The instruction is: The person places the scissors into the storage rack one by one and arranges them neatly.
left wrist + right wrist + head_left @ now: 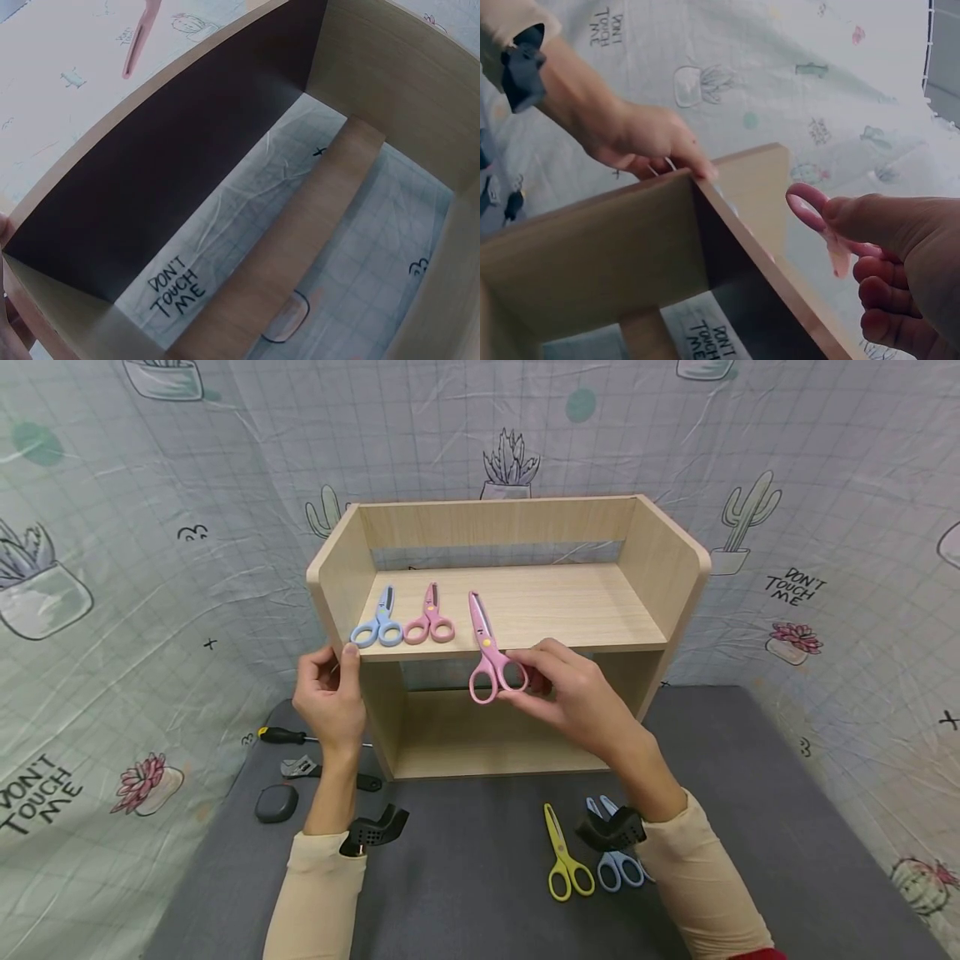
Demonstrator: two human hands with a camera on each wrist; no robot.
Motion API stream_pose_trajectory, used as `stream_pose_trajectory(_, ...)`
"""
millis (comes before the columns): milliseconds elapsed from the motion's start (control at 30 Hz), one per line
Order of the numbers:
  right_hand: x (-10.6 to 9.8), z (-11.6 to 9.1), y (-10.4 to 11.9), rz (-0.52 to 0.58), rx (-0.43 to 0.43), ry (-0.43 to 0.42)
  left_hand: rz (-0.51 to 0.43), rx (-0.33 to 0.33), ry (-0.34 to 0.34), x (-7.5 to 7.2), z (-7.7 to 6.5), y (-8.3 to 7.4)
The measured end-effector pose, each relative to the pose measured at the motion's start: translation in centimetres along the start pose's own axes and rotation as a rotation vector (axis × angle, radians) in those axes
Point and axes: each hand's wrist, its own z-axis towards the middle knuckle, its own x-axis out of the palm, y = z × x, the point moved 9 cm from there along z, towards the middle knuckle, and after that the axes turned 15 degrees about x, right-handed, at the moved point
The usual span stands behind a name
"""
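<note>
Pink scissors [488, 653] pinched before a wooden shelf unit [495, 518]

At the left of the grey worktop [465, 860], a rounded black object [276, 803] lies near a screwdriver [281, 736] and an adjustable wrench [300, 767], the last partly hidden by the forearm. Next comes the left hand [330, 702], its grip curled round the unit's front left edge, thumb at the corner of the upper board [562, 602]. Close to that board's front edge lie a light blue pair [385, 614] and, just beside it, another pink pair [431, 612], both with blades pointing back. Further right, the pink scissors are held up in front of the board, blades upward; whether they touch it cannot be told. The right hand [566, 689] has its grip closed on one of their handle rings. Below, on the worktop, lie yellow scissors [562, 855] and, just right of them, blue scissors [617, 857] partly hidden by a black wrist strap [611, 832].
</note>
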Motion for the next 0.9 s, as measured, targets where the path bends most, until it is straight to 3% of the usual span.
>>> stream_pose_trajectory(900, 1.8, 6.1, -2.3, -0.046, 0.097, 0.06, 0.035, 0.004, 0.003, 0.0, 0.0, 0.0)
